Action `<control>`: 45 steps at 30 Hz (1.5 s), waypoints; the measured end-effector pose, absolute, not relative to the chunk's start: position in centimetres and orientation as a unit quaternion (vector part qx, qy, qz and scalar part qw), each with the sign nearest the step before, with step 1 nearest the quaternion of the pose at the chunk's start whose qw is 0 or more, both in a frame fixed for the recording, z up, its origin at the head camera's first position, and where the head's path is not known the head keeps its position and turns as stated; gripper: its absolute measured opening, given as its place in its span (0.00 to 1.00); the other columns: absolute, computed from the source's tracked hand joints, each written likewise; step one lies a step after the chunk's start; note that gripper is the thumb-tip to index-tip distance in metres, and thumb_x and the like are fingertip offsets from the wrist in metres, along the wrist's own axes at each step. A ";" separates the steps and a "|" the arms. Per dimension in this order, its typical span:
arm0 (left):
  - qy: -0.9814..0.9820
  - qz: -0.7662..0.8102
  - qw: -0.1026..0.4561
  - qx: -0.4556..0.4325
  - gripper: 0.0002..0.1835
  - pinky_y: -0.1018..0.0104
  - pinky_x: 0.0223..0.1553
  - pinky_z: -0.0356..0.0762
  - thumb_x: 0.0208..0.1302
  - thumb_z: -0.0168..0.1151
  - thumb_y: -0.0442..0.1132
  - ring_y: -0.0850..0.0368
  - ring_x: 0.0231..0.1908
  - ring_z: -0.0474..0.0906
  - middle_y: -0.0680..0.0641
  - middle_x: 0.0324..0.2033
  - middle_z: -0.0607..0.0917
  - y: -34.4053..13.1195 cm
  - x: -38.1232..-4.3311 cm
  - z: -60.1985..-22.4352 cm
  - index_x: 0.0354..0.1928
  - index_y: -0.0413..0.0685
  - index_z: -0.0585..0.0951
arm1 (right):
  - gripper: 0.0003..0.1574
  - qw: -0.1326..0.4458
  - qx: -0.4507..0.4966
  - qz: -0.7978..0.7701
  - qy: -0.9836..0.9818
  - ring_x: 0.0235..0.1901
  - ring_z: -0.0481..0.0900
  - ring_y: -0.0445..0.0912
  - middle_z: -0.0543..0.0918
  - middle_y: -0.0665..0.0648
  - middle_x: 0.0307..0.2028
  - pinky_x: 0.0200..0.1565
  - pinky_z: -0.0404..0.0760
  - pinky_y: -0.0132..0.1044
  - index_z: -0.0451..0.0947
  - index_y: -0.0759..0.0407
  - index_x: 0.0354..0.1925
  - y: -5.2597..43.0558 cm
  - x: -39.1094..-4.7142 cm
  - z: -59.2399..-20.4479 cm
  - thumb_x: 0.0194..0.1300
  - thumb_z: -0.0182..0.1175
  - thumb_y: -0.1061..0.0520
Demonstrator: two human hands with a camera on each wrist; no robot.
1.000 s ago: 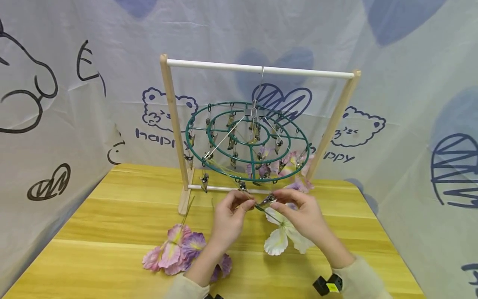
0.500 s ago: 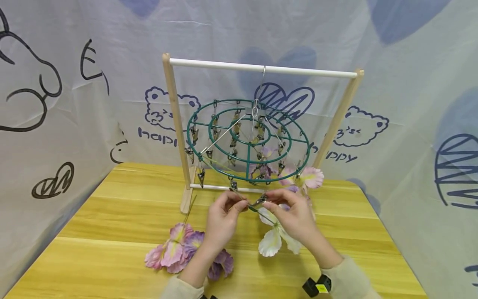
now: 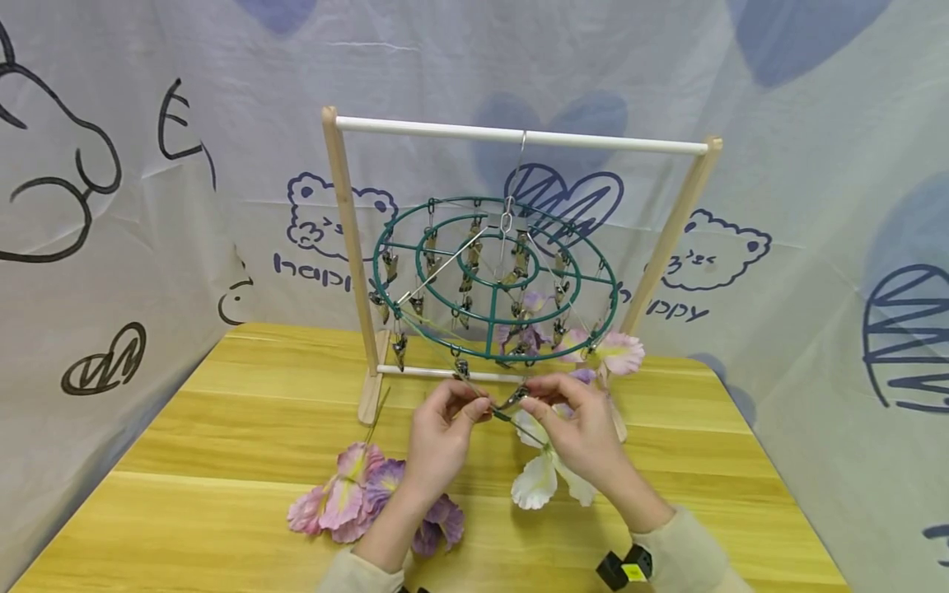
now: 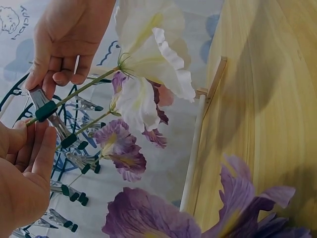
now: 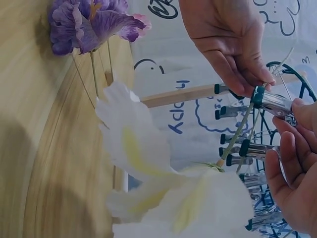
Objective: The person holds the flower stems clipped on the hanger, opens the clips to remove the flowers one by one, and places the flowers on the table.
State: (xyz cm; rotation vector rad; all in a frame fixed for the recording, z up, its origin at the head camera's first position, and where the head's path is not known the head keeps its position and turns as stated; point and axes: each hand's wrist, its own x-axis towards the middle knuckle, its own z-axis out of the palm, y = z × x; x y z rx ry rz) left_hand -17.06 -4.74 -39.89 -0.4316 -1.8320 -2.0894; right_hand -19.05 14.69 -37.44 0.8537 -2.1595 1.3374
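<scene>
My left hand [image 3: 441, 436] pinches the green stem [image 4: 84, 89] of a white artificial flower [image 3: 537, 482] near its end. Between thumb and fingers, my right hand [image 3: 582, 428] pinches the metal end of a clip [image 5: 273, 104] with green tips. The stem passes at those tips; whether they clamp it I cannot tell. Below the hands, the bloom hangs toward the right. A round green clip hanger [image 3: 493, 321] is suspended just behind, with several more metal clips dangling from it.
A wooden stand with a white top bar [image 3: 445, 130] carries the hanger. Pink and purple flowers [image 3: 348, 498] lie on the wooden table [image 3: 222, 428] at front left. More pink and purple flowers [image 3: 619, 354] are at the hanger's right side.
Both hands have shifted slightly left with the white flower and the clip, the right hand more so. The hanger and its clips have swung a little. Over the last half second little differs.
</scene>
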 end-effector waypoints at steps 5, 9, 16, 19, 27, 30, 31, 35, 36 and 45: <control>-0.636 -0.738 0.164 -0.154 0.05 0.62 0.47 0.89 0.71 0.63 0.27 0.50 0.42 0.87 0.33 0.43 0.85 -4.8 -17.0 -39.8 0.42 0.29 0.78 | 0.10 0.225 0.300 0.487 -0.789 0.36 0.83 0.41 0.89 0.56 0.38 0.40 0.86 0.31 0.85 0.64 0.44 14.6 -19.1 -37.5 0.64 0.70 0.70; -0.637 -0.738 0.161 -0.153 0.05 0.61 0.47 0.90 0.71 0.63 0.26 0.51 0.42 0.87 0.33 0.42 0.84 -4.9 -17.0 -39.8 0.42 0.29 0.78 | 0.11 0.235 0.304 0.479 -0.789 0.35 0.84 0.42 0.89 0.55 0.37 0.39 0.86 0.32 0.86 0.63 0.44 14.7 -19.1 -37.5 0.63 0.71 0.70; -0.634 -0.740 0.160 -0.155 0.06 0.61 0.47 0.90 0.72 0.62 0.27 0.54 0.41 0.87 0.33 0.42 0.85 -5.1 -16.8 -39.8 0.43 0.28 0.77 | 0.11 0.245 0.301 0.477 -0.789 0.35 0.85 0.42 0.90 0.55 0.37 0.39 0.86 0.31 0.86 0.63 0.43 14.8 -19.0 -37.3 0.62 0.71 0.70; -0.634 -0.742 0.157 -0.152 0.06 0.61 0.47 0.90 0.72 0.62 0.27 0.56 0.40 0.86 0.33 0.42 0.85 -5.2 -16.8 -39.8 0.43 0.27 0.77 | 0.11 0.239 0.293 0.480 -0.791 0.36 0.84 0.41 0.89 0.55 0.38 0.40 0.86 0.30 0.85 0.64 0.44 14.8 -19.0 -37.4 0.62 0.71 0.70; -0.627 -0.749 0.151 -0.150 0.04 0.60 0.47 0.90 0.71 0.61 0.24 0.58 0.40 0.86 0.32 0.43 0.85 -5.2 -16.6 -39.9 0.43 0.27 0.77 | 0.10 0.235 0.287 0.490 -0.789 0.37 0.84 0.41 0.89 0.56 0.38 0.41 0.86 0.29 0.85 0.65 0.44 15.0 -19.0 -37.4 0.63 0.71 0.70; -0.627 -0.750 0.148 -0.152 0.04 0.60 0.48 0.90 0.71 0.61 0.24 0.59 0.40 0.86 0.33 0.43 0.85 -5.3 -16.4 -39.8 0.43 0.27 0.77 | 0.11 0.234 0.290 0.493 -0.786 0.36 0.84 0.40 0.89 0.56 0.38 0.41 0.86 0.29 0.85 0.65 0.45 15.0 -19.0 -37.4 0.64 0.70 0.71; -0.627 -0.750 0.147 -0.153 0.04 0.60 0.48 0.90 0.71 0.61 0.24 0.59 0.40 0.86 0.32 0.43 0.85 -5.3 -16.3 -39.8 0.43 0.27 0.77 | 0.11 0.234 0.290 0.494 -0.785 0.36 0.84 0.40 0.89 0.56 0.38 0.41 0.86 0.29 0.85 0.65 0.45 15.0 -19.0 -37.4 0.64 0.70 0.71; -0.628 -0.748 0.145 -0.157 0.04 0.60 0.48 0.89 0.72 0.61 0.25 0.58 0.40 0.86 0.32 0.43 0.84 -5.4 -16.2 -39.9 0.43 0.28 0.77 | 0.11 0.230 0.287 0.501 -0.783 0.36 0.84 0.40 0.89 0.57 0.38 0.41 0.86 0.29 0.85 0.66 0.45 15.1 -18.9 -37.3 0.64 0.69 0.71; -0.628 -0.748 0.144 -0.158 0.04 0.60 0.49 0.89 0.72 0.61 0.25 0.58 0.40 0.86 0.32 0.43 0.84 -5.4 -16.1 -39.9 0.43 0.28 0.77 | 0.10 0.228 0.285 0.503 -0.783 0.37 0.84 0.40 0.89 0.57 0.38 0.41 0.86 0.29 0.85 0.66 0.45 15.1 -18.9 -37.2 0.64 0.69 0.71; -0.617 -0.759 0.135 -0.160 0.04 0.59 0.50 0.89 0.72 0.60 0.25 0.57 0.42 0.86 0.32 0.44 0.84 -5.8 -15.6 -39.8 0.44 0.28 0.77 | 0.10 0.206 0.264 0.517 -0.787 0.37 0.83 0.39 0.88 0.60 0.39 0.42 0.86 0.28 0.84 0.69 0.46 15.5 -18.7 -37.0 0.66 0.68 0.70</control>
